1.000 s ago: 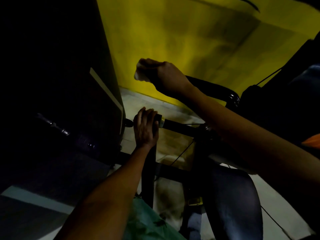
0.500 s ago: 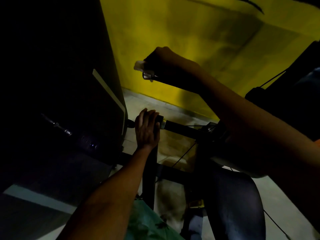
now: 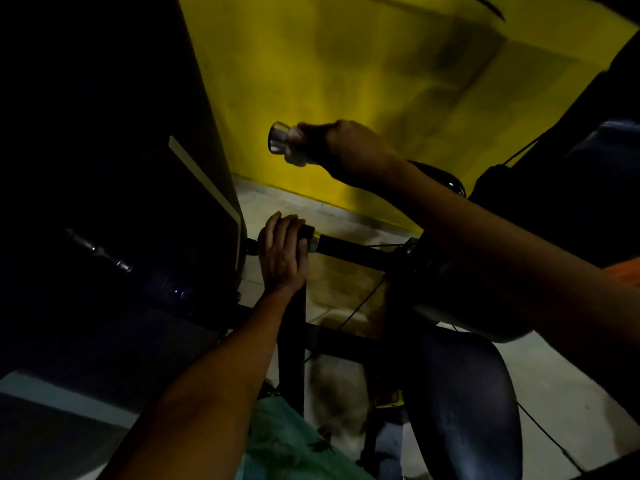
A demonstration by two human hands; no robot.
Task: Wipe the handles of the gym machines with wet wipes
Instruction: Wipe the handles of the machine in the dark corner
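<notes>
— Right hand (image 3: 341, 148) up near the yellow wall (image 3: 346, 81): what does it have?

— Its fingers are curled round the upper handle (image 3: 281, 143), with a pale crumpled wet wipe (image 3: 297, 154) bunched between palm and bar. Only the handle's end shows, a shiny rounded metal cap poking out to the left of the fist. How the bar runs behind the hand is hidden by the wrist and forearm.

— And the left hand (image 3: 282, 252)?

— Clenched over the lower handle (image 3: 332, 244), a dark cylindrical bar lying roughly level. Knuckles face the camera; fingertips wrap over the top. Just right of the fingers a thin light ring circles the bar, then the black shaft carries on into shadow.

— Can you tell what machine this is?

— Hardly. The left side is a big black slab (image 3: 104, 168) with almost no detail, only a pale slanted strip along its edge and a small glinting metal pin (image 3: 100, 251) low down. A black upright post (image 3: 292, 355) and a crossbar sit under the left wrist. A thin cable (image 3: 356, 310) crosses the gap below the lower handle.

— Anything underfoot?

— Pale floor (image 3: 554, 393), smooth, smudged with dark patches near the frame. A dark rounded padded shape (image 3: 467, 403) with a faint sheen fills the lower right, cut off at the bottom edge. Greenish crinkled fabric (image 3: 294, 441) shows at the bottom centre, too dim to identify.
</notes>
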